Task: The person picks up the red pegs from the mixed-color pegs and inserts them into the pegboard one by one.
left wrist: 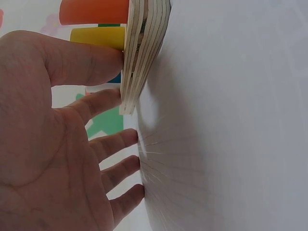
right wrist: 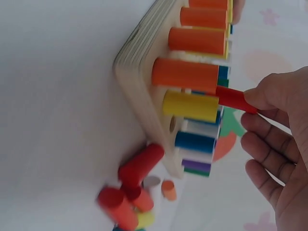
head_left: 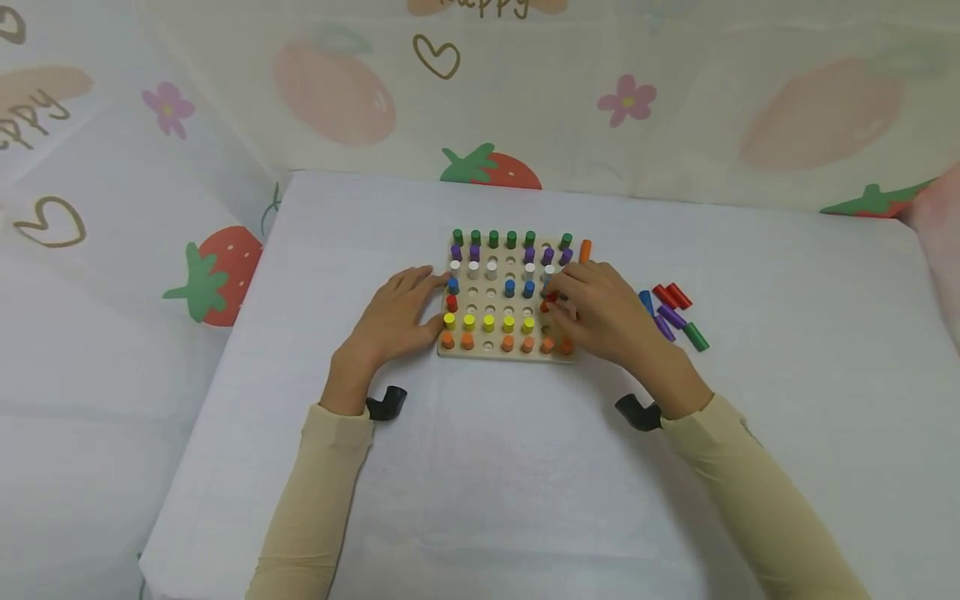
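Observation:
A wooden pegboard (head_left: pixel 480 302) stands on the white-covered table, with coloured pegs upright in rows: green, purple, white, blue, red, yellow and orange from back to front. Several holes show between them. At its left edge is my left hand (head_left: pixel 393 317); in the left wrist view its thumb and index finger touch the board's side, the other fingers spread against the tablecloth. My right hand (head_left: pixel 607 312) is over the board's right part, pinching a red peg (right wrist: pixel 233 99) between thumb and fingertips. The peg's lower end is hidden behind an orange and a yellow peg (right wrist: pixel 191 106).
Loose pegs lie right of the board: red pegs (head_left: pixel 679 296), a blue peg (head_left: pixel 647 302), purple pegs (head_left: pixel 672 316) and a green peg (head_left: pixel 696 336). An orange peg (head_left: pixel 585 250) is beside the board's far right corner. A patterned cloth (head_left: pixel 525 100) hangs behind the table.

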